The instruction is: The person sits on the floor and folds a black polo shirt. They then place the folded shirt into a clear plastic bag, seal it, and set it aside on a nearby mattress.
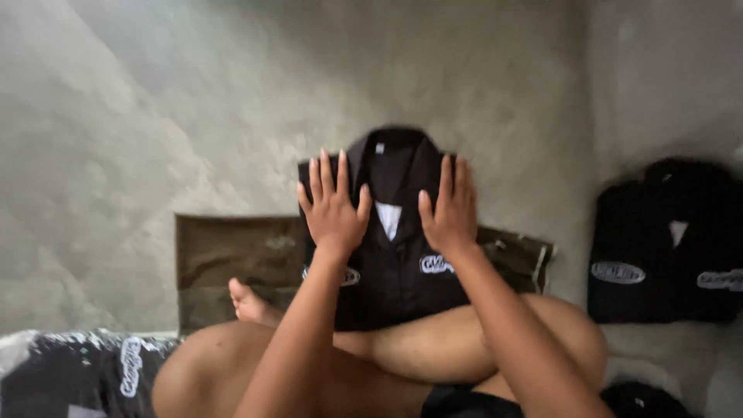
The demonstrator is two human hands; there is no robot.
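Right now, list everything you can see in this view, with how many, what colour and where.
folded shirt: one, black with a collar and white chest patches, centre, lying on the brown sheet under both hands
brown sheet: one, flat on the floor beneath the folded shirt
stacked shirts: a pile, count unclear, black with white patches, on the floor at right
loose garments: a heap, black and white, bottom left corner
dark cloth: one bit, bottom right edge, kind unclear
floor: grey concrete, all around
legs: two, bare, crossed, foot at centre left
left hand: flat, fingers spread, on the shirt
right hand: flat, on the shirt
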